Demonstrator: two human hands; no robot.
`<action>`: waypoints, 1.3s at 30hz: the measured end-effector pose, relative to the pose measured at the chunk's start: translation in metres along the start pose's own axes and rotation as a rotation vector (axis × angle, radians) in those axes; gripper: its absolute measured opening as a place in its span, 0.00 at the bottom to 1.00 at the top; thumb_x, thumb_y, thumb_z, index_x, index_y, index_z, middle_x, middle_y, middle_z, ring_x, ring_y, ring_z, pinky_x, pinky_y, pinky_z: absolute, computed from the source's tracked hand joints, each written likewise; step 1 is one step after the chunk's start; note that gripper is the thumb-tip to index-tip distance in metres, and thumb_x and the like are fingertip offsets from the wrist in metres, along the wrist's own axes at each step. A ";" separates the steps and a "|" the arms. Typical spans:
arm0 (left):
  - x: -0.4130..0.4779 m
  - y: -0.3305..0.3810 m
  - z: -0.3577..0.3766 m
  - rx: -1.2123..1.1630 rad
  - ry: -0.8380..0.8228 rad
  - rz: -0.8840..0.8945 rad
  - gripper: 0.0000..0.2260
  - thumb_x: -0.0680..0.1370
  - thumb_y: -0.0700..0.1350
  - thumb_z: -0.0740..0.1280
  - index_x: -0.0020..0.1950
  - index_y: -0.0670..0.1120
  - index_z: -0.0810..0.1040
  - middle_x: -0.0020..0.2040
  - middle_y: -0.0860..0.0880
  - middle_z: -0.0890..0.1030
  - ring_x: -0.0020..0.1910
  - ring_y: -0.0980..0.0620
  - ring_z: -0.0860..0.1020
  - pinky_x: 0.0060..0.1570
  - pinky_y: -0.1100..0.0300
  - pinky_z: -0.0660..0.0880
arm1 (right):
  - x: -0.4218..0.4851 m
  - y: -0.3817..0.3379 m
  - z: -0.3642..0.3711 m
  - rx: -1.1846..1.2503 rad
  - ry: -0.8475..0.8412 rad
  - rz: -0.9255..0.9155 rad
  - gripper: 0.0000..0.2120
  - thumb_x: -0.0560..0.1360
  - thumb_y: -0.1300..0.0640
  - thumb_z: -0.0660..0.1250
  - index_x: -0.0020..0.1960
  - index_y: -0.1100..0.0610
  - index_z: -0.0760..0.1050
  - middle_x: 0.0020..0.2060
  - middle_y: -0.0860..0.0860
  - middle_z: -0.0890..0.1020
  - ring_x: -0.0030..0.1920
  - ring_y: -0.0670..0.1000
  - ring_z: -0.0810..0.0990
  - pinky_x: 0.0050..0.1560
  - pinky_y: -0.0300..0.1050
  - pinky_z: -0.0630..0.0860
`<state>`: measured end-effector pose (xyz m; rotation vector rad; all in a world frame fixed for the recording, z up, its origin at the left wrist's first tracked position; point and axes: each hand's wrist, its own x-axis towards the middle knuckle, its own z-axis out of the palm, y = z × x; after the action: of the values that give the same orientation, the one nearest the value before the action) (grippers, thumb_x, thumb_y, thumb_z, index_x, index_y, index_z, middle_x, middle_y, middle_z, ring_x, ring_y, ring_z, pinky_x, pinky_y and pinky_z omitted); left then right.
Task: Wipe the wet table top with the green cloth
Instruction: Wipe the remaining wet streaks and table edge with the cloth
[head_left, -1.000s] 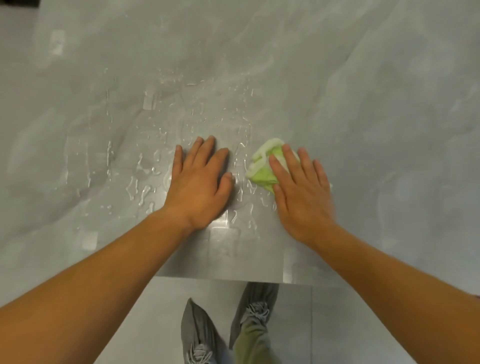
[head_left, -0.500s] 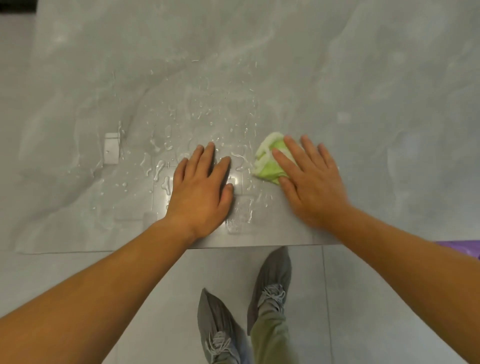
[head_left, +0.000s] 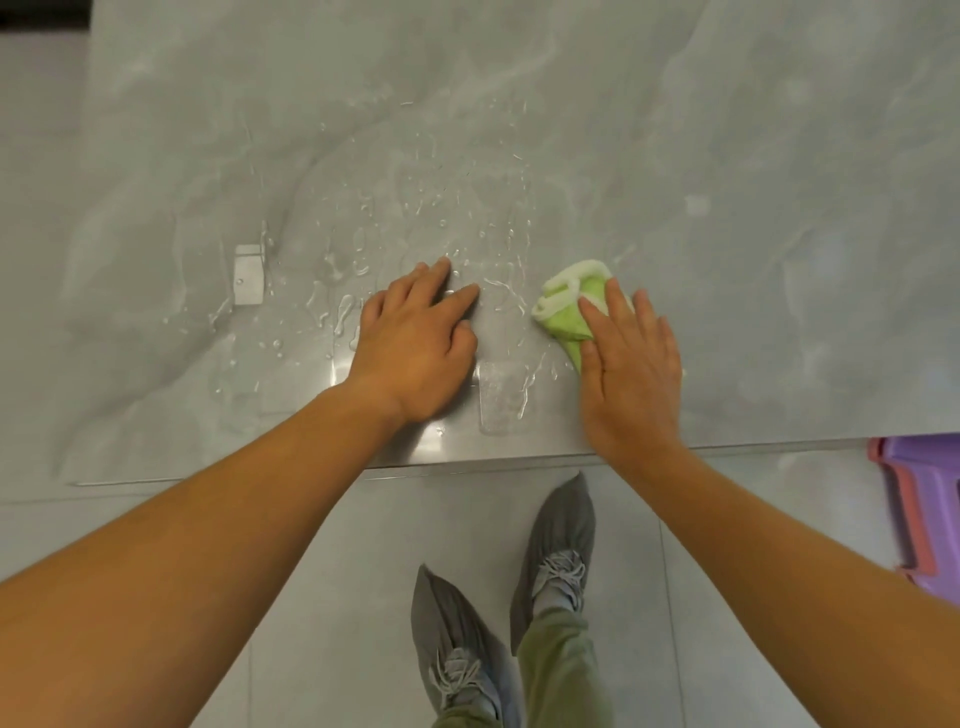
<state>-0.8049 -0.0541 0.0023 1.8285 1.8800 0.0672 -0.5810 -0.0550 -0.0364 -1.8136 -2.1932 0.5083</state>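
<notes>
Left hand lies palm down on the table top, fingers extended and close together, holding nothing. Probably there as a brace while the body leans over the near edge. It sits inside the wet patch, with water drops scattered ahead of it and to its left, plus streaks near the fingertips. A bright rectangular reflection sits further left on the glossy surface.

Next right is the green cloth, bunched up, white edging showing at its far end, lying on the table just beside the wet zone. The right hand presses it flat from above: fingers straight, not curled around it, palm trailing back toward the table edge. A flat press like this likely spreads force over the cloth so it can be pushed leftward through the water. The two hands are near each other but apart, with a wet strip between them.

Task judged barely started, since most drops are unwiped and all lie left of the cloth.

Surface is a grey marble-look slab, shiny, dry-looking on its right side. Below the edge is a pale tiled floor, and two feet in grey shoe covers stand close to the table. Purple and pink plastic stools, apparently stacked, sit at the far right edge.
</notes>
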 end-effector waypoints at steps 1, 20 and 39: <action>-0.001 0.000 0.001 -0.028 0.004 -0.003 0.27 0.78 0.55 0.46 0.76 0.55 0.64 0.81 0.49 0.55 0.79 0.47 0.52 0.74 0.49 0.46 | -0.003 -0.005 0.003 -0.018 -0.019 -0.044 0.23 0.83 0.52 0.49 0.76 0.50 0.66 0.79 0.51 0.62 0.79 0.59 0.56 0.78 0.60 0.52; -0.001 -0.014 0.015 -0.017 0.038 0.067 0.24 0.82 0.56 0.48 0.79 0.55 0.59 0.82 0.52 0.50 0.80 0.53 0.46 0.74 0.54 0.42 | 0.032 0.006 0.003 -0.251 -0.095 -0.227 0.24 0.83 0.46 0.49 0.79 0.44 0.59 0.80 0.53 0.57 0.80 0.63 0.53 0.78 0.63 0.50; 0.065 -0.014 -0.019 0.064 0.174 -0.111 0.17 0.79 0.48 0.57 0.67 0.50 0.71 0.75 0.45 0.65 0.73 0.43 0.60 0.71 0.46 0.53 | 0.071 0.014 0.000 -0.258 -0.186 -0.516 0.23 0.83 0.47 0.53 0.78 0.45 0.62 0.80 0.52 0.60 0.79 0.62 0.55 0.77 0.64 0.53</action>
<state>-0.8223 0.0120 -0.0071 1.8069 2.1233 0.1332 -0.5824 0.0172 -0.0440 -1.2526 -2.8318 0.2990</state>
